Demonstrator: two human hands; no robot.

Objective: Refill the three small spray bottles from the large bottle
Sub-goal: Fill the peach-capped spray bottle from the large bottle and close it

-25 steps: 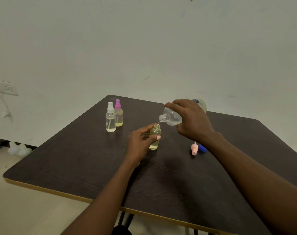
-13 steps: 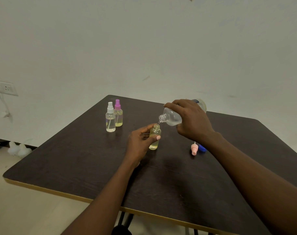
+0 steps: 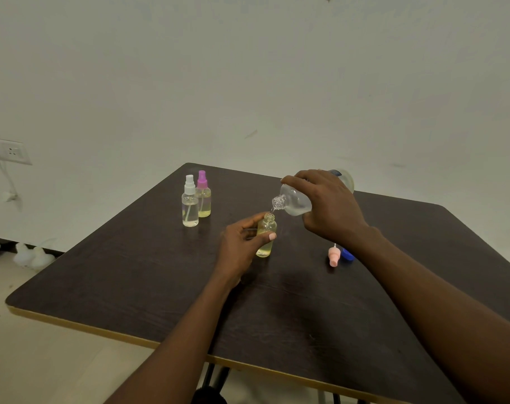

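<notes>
Right hand (image 3: 331, 207) grasps the tilted large bottle (image 3: 296, 199), hiding most of it. Left hand (image 3: 242, 246) grasps 1 uncapped small bottle (image 3: 266, 237); pour stream indistinct.

A dark wood-grain table (image 3: 131, 287) with rounded corners and a pale edge band (image 3: 73, 325) along its near side stands on black legs (image 3: 215, 377), partly visible beneath. Toward the far left corner two small spray bottles stand upright and touching or nearly so: a white-capped bottle (image 3: 190, 205) in front, holding a little pale liquid, and a purple-capped bottle (image 3: 203, 199) just behind it, more yellow. Near the middle an uncapped small bottle (image 3: 266, 249) stands upright with yellowish liquid in its lower part. To its right a pink spray head (image 3: 333, 256) lies on its side, with a blue cap (image 3: 347, 254) just beside it
</notes>
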